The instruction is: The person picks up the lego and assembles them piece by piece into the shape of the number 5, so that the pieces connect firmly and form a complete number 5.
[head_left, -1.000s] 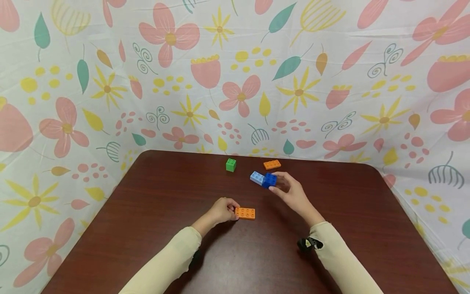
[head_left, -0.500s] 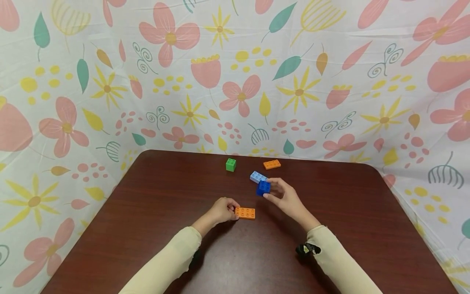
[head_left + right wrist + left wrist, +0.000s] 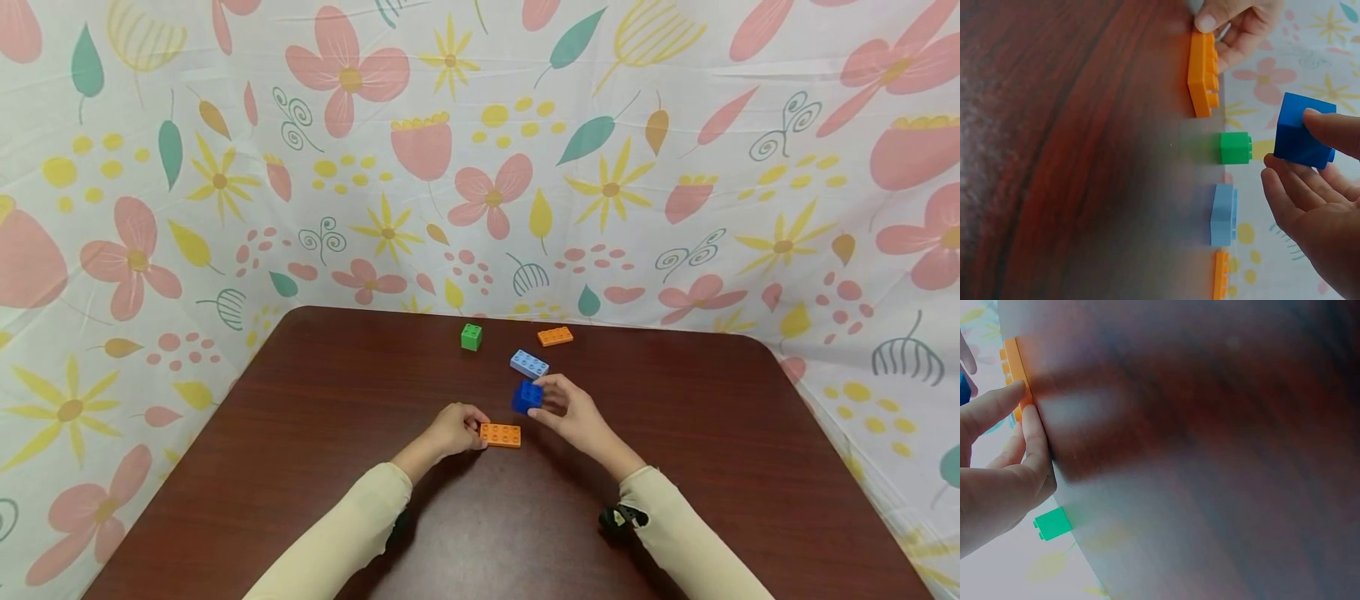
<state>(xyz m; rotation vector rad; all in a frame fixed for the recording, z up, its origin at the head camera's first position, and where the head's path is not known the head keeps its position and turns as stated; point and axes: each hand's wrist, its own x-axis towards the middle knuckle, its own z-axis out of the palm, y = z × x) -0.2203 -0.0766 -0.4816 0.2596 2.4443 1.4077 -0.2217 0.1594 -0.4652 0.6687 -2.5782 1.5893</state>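
A flat orange building brick point(image 3: 501, 435) lies on the table, its left end pinched between the thumb and fingers of my left hand point(image 3: 453, 430). My right hand point(image 3: 576, 416) holds a dark blue building brick point(image 3: 527, 397) by its sides, studs up. In the right wrist view that blue brick point(image 3: 1300, 132) hangs above the table between thumb and fingers. It is behind and right of the orange brick, apart from it. Just beyond it lies a light blue brick point(image 3: 529, 364), which nothing touches.
Toward the table's back edge stand a small green brick point(image 3: 471, 337) and a second orange brick point(image 3: 555, 336). A flower-print cloth point(image 3: 480, 167) hangs behind the brown table point(image 3: 315, 383). A black strap point(image 3: 622, 517) sits under the right sleeve.
My right hand has moved the dark blue brick nearer and to the left, away from the light blue brick, which now shows whole. My left hand and the orange brick have stayed in place.
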